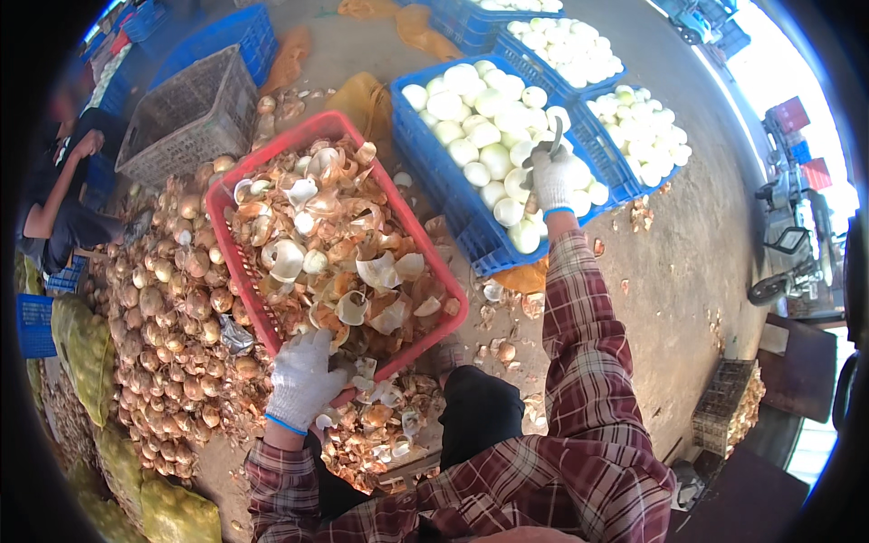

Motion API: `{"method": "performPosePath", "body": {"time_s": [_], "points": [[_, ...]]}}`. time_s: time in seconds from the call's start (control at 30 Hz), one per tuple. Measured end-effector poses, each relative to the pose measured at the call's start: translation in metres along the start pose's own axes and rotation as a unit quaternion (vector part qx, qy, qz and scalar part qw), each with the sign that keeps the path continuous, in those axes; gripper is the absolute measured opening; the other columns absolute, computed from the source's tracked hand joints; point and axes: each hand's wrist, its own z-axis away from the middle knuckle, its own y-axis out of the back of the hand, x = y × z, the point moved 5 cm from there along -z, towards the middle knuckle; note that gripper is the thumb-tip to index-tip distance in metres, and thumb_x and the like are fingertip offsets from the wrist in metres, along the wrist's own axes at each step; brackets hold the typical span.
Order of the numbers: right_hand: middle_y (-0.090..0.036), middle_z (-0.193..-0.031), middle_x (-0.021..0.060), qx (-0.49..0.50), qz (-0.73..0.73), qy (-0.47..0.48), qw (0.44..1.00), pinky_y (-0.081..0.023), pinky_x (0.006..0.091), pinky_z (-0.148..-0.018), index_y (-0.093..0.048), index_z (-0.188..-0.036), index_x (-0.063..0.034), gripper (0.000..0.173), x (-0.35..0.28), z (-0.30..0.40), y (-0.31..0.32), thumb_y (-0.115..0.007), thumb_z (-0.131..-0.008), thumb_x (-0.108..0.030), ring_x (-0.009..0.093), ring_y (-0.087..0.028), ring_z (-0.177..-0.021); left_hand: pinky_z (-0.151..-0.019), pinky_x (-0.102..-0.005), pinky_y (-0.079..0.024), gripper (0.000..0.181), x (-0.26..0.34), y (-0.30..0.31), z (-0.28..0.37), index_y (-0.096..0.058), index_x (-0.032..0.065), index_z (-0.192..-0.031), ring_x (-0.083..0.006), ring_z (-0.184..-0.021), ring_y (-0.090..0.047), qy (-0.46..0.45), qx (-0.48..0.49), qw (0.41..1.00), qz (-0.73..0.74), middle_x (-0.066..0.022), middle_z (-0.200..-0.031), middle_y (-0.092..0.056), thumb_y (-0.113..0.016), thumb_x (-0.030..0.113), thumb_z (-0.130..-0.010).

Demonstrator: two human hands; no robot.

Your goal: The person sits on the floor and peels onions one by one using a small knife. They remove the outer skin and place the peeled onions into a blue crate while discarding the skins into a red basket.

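Observation:
My left hand [305, 377], in a white knit glove, lies over the near left corner of a red plastic basket [424, 254]. Its thumb is spread from the fingers, and nothing shows held in it. Dry onion skins [339, 237] and a few pale onion pieces heap the basket. My right hand [551, 178], also gloved, is over the near right part of a blue crate [441, 197] filled with peeled white onions [485, 132]. It grips a knife [558, 134], whose grey metal blade sticks up past the fingers; the glove hides part of it.
Unpeeled onions [176, 332] form a large pile at left, beside yellow-green mesh sacks [85, 353]. Behind it stand a grey crate [187, 112] and another person's arm [58, 180]. More blue crates [563, 51] hold peeled onions. Skins litter the floor around my legs [482, 407].

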Motion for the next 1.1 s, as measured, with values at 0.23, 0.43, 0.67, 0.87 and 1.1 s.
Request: {"method": "performPosePath", "body": {"time_s": [0.23, 0.43, 0.67, 0.87, 1.1], "points": [[-0.063, -0.075, 0.0105, -0.184, -0.180, -0.068, 0.964, -0.047, 0.0262, -0.043, -0.056, -0.098, -0.0002, 0.019, -0.008, 0.125, -0.087, -0.052, -0.082, -0.010, 0.013, -0.051, -0.046, -0.066, -0.0426, -0.050, 0.035, -0.014, 0.008, 0.042, -0.058, 0.0046, -0.084, -0.0324, -0.073, -0.061, -0.048, 0.134, 0.990, 0.009, -0.0147, -0.076, -0.060, -0.073, 0.032, -0.067], [-0.063, -0.074, 0.0078, -0.319, -0.052, 0.113, 0.940, -0.038, 0.0213, -0.044, -0.056, -0.111, 0.0038, 0.027, -0.054, 0.255, -0.097, -0.054, -0.088, -0.011, 0.007, -0.048, -0.048, -0.070, -0.0405, -0.052, 0.024, 0.000, 0.019, 0.075, -0.062, 0.0061, -0.084, -0.0327, -0.084, -0.060, -0.147, 0.224, 0.963, 0.028, -0.0110, -0.093, -0.060, -0.070, 0.021, -0.066], [-0.064, -0.079, 0.0040, -0.443, 0.077, 0.150, 0.880, -0.038, 0.0196, -0.046, -0.056, -0.115, 0.0012, 0.029, -0.044, 0.340, -0.085, -0.052, -0.088, -0.006, 0.007, -0.050, -0.051, -0.094, -0.0449, -0.046, 0.088, 0.001, 0.052, 0.131, -0.038, 0.0049, -0.137, -0.0440, -0.117, -0.050, -0.116, 0.320, 0.933, 0.115, -0.0274, -0.134, -0.043, -0.075, 0.029, -0.061], [-0.060, -0.072, 0.0053, -0.467, 0.231, 0.056, 0.852, -0.033, 0.0232, -0.040, -0.052, -0.119, 0.0000, 0.034, 0.003, 0.347, -0.050, -0.053, -0.086, -0.008, 0.007, -0.043, -0.044, -0.090, -0.0338, -0.050, 0.063, -0.098, 0.096, 0.183, -0.055, 0.0044, -0.122, -0.0279, -0.103, -0.061, -0.096, 0.317, 0.897, 0.292, -0.0146, -0.115, -0.061, -0.075, 0.022, -0.065], [-0.060, -0.083, 0.0128, -0.317, 0.195, -0.011, 0.928, -0.033, 0.0222, -0.039, -0.048, -0.121, 0.0038, 0.037, -0.013, 0.340, -0.054, -0.048, -0.085, -0.004, 0.009, -0.045, -0.044, -0.093, -0.0327, -0.049, 0.047, -0.397, -0.118, 0.231, -0.055, 0.0082, -0.126, -0.0235, -0.104, -0.062, 0.494, 0.296, 0.751, 0.322, -0.0139, -0.117, -0.063, -0.062, 0.028, -0.084]]}}
